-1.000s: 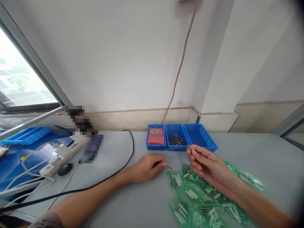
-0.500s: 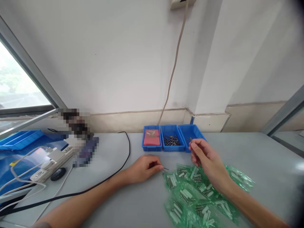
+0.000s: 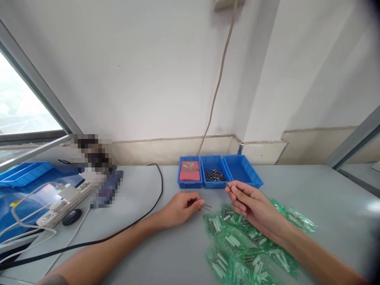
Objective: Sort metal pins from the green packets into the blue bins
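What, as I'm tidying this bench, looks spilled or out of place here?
Nothing looks spilled. The black cable is the odd bit: it curves loosely across the table, close along the left forearm, where it might snag. The green bags also overlap untidily.

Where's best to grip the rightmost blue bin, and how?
Likely pinch the rightmost blue bin by its right rim, from above right: no bin flanks that wall, while the middle bin crowds its left and the right hand its front.
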The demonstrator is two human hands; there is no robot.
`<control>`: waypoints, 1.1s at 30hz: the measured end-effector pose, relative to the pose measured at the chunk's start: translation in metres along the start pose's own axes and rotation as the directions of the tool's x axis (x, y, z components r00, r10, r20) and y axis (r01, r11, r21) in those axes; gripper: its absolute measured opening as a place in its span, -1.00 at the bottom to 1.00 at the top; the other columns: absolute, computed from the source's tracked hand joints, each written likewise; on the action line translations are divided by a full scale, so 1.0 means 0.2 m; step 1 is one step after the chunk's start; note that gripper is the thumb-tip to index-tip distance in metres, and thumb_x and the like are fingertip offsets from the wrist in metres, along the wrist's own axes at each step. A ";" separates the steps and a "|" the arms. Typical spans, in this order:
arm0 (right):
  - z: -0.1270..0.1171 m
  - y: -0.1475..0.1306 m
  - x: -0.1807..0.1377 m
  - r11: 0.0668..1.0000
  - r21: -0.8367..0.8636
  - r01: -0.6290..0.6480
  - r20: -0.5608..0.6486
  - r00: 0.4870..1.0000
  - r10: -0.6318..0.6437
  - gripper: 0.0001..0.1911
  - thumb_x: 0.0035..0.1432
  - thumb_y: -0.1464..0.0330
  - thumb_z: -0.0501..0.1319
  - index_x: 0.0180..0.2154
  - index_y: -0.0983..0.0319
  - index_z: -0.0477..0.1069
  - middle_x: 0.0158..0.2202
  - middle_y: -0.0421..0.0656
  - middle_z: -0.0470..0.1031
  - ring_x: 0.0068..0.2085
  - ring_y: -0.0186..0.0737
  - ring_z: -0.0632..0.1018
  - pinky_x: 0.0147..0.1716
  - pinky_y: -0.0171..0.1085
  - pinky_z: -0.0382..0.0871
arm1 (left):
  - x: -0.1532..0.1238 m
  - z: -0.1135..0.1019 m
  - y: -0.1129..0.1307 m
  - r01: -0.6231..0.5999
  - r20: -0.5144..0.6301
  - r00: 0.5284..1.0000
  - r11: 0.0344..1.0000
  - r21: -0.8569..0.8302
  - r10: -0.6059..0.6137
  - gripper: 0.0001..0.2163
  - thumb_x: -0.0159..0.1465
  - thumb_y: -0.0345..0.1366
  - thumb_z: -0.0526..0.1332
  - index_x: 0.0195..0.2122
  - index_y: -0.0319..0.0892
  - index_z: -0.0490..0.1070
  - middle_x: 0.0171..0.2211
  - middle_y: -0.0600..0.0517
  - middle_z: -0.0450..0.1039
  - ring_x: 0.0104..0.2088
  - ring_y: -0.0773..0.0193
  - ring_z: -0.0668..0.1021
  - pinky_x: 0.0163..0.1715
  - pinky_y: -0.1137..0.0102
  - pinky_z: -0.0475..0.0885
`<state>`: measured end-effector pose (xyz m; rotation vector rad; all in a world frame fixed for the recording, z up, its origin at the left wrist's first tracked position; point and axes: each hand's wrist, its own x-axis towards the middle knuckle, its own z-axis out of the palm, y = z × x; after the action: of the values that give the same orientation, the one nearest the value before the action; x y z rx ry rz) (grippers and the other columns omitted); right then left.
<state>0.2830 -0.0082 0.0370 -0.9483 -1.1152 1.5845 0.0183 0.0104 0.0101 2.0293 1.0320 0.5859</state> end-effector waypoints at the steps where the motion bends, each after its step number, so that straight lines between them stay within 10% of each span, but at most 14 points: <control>1: 0.00 0.00 0.00 1.000 0.029 -0.009 0.013 1.000 0.009 -0.61 0.19 0.02 0.49 -0.25 0.21 0.58 -0.39 -0.25 0.30 -0.51 -0.41 0.09 -0.54 -0.31 0.06 | 0.00 0.01 0.00 0.001 -0.011 1.000 1.000 0.007 -0.001 -0.53 0.54 0.04 0.06 -0.36 -0.22 0.42 -0.45 0.11 0.34 -0.42 0.33 0.31 -0.41 0.45 0.19; 17: -0.05 0.08 0.03 0.831 -0.493 0.259 -0.135 0.920 -0.368 -0.74 0.24 0.10 0.44 -0.15 0.09 0.57 -0.32 -0.19 0.53 -0.30 -0.12 0.48 -0.27 -0.17 0.34 | 0.01 0.04 -0.03 0.009 -0.034 0.999 1.000 0.004 -0.009 -0.56 0.55 0.02 0.05 -0.36 -0.20 0.36 -0.46 0.14 0.26 -0.42 0.34 0.28 -0.41 0.42 0.15; 30: -0.06 0.07 0.03 0.812 -0.531 0.242 -0.153 0.915 -0.373 -0.76 0.45 0.07 0.21 -0.08 0.07 0.48 -0.49 -0.28 0.38 -0.46 -0.20 0.40 -0.41 -0.21 0.30 | 0.01 0.04 -0.03 -0.001 -0.054 0.999 1.000 -0.029 -0.001 -0.68 0.55 -0.06 0.08 -0.22 -0.17 0.40 -0.41 0.14 0.32 -0.40 0.33 0.31 -0.39 0.43 0.17; 33: -0.08 0.06 0.06 0.816 -0.537 0.213 -0.153 0.927 -0.343 -0.70 0.44 0.05 0.20 0.02 0.07 0.51 -0.26 -0.17 0.58 -0.46 -0.22 0.43 -0.44 -0.21 0.33 | 0.01 0.05 -0.04 -0.002 -0.058 0.998 1.000 -0.019 0.001 -0.71 0.55 -0.08 0.09 -0.19 -0.16 0.42 -0.41 0.14 0.33 -0.40 0.33 0.32 -0.38 0.43 0.18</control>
<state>0.2916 0.0056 0.0194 -1.2205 -1.4575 0.9063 0.0228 0.0104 -0.0014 2.0072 1.0554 0.6567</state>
